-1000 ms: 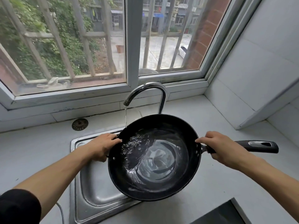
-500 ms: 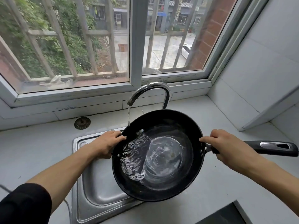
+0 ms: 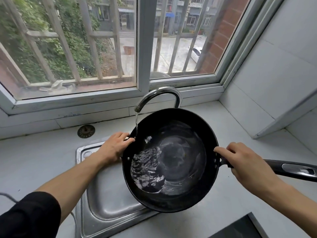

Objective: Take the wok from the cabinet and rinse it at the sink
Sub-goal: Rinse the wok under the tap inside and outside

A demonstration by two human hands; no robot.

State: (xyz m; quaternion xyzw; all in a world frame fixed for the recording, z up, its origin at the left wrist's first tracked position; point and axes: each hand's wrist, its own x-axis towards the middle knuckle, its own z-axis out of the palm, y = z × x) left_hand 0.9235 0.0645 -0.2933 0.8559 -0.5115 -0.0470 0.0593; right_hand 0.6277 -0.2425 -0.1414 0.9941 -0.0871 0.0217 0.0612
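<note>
**Wok under the tap, part over the counter**

The wok (image 3: 171, 158) hung over the sink (image 3: 109, 194), its right part above the counter (image 3: 42, 152). The left hand (image 3: 114, 148) gripped its rim; the right hand (image 3: 247, 165) wrapped the handle's base. A thin stream from the faucet (image 3: 157, 95) pooled in the wok's left side. A rightward tilt would likely spill water onto the counter; the wet rim could slip. The sink looked empty.

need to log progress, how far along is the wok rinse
Done: the wok is out of the cabinet and over the sink. In hand: the left hand holds its rim, the right hand its handle, while the faucet runs water into it. Left: tipping the pooled water out.
</note>
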